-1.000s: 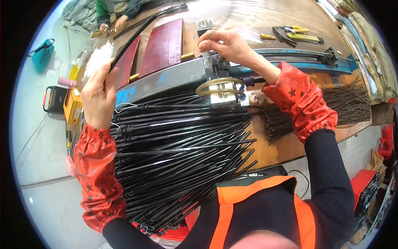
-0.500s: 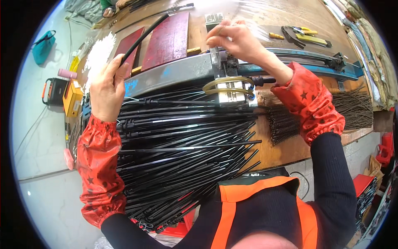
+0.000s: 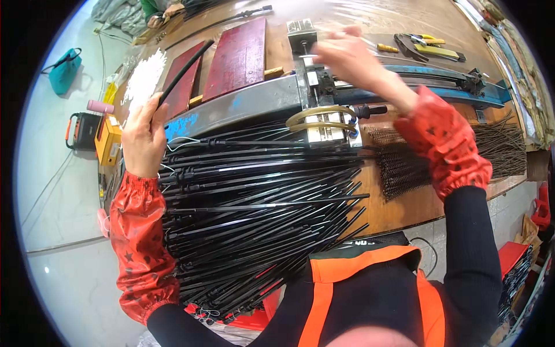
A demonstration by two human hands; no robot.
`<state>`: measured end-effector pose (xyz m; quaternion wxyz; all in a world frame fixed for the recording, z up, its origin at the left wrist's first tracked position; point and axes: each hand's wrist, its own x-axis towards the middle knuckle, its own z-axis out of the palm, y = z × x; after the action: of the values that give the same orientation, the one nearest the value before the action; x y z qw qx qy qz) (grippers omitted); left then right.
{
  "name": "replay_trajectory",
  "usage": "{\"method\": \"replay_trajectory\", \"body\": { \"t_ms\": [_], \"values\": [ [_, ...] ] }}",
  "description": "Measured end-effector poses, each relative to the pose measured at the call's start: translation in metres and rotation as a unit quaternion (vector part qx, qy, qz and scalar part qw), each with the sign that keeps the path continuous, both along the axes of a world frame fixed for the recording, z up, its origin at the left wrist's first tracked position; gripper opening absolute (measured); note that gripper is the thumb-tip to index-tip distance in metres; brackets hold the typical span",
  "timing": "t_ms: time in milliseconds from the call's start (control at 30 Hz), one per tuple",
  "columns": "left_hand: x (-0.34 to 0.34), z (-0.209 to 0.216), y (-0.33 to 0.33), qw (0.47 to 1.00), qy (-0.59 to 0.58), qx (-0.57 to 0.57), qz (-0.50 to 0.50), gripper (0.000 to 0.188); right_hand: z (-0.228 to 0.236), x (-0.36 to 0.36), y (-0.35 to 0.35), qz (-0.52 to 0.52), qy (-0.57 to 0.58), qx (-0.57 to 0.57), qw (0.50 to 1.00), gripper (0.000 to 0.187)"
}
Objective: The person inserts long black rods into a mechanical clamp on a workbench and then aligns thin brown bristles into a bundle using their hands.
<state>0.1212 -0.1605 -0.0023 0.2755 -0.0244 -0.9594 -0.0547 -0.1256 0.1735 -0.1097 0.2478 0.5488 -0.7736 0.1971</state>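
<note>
My left hand [image 3: 143, 136] is closed around the lower end of a slim black rod [image 3: 186, 70], which slants up and to the right over the dark red boards. My right hand [image 3: 348, 58] is raised above the small metal clamping device [image 3: 315, 81] on the bench rail. Motion smears its fingers; a thin pale line shows by the fingertips, but whether the hand holds it is unclear. Looped yellowish hoses [image 3: 321, 118] curve over the device's near end. Below both hands lies a wide pile of black rods [image 3: 260, 202], some with white cord loops at their left ends.
Two dark red boards [image 3: 237, 55] lie behind the grey-blue rail [image 3: 248, 104]. White sticks [image 3: 147, 72] are heaped at left. Bundled brown spiral rods [image 3: 404, 168] rest at right. Pliers and a yellow-handled tool [image 3: 436, 53] lie far right. A yellow box [image 3: 108, 140] stands left.
My left hand has moved slightly left and down with the black rod. My right hand has shifted right and a little down, uncovering more of the clamping device. The view has shifted slightly.
</note>
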Motion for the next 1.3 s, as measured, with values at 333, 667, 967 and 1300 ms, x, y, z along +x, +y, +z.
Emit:
{"method": "replay_trajectory", "body": {
  "t_ms": [333,667,967,1300],
  "values": [
    [-0.079,-0.072,0.071,0.988,-0.079,-0.027,-0.130,0.022,0.005,-0.025,0.213,-0.193,0.012,0.023,0.981,0.007],
    [-0.098,-0.104,0.081,0.988,-0.112,0.048,-0.096,0.021,-0.034,-0.041,0.228,-0.162,-0.025,-0.030,0.986,0.015],
    [-0.111,-0.103,0.107,0.988,-0.127,0.074,-0.044,0.019,-0.035,-0.047,0.233,-0.180,-0.028,-0.068,0.981,0.015],
    [-0.118,-0.107,0.104,0.982,-0.161,0.080,-0.064,0.024,-0.035,-0.036,0.234,-0.194,-0.045,-0.079,0.977,0.014]
  ]
}}
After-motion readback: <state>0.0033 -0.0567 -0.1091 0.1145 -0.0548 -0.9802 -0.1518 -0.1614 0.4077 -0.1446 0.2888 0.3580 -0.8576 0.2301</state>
